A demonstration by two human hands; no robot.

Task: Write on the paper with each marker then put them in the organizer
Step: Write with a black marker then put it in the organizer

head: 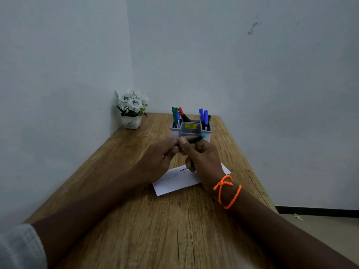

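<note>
— How are the hands placed?
— Right hand grips a marker, teal end up-right; left hand pinches its near end, both raised over the paper.
— And the organizer?
— Just behind, on the table, pens inside

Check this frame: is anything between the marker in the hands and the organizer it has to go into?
Nothing visible blocks it. The marker, held by the right hand with the left hand at its near end, hangs just in front of the organizer. The side compartments already hold markers; the middle one looks open.
</note>
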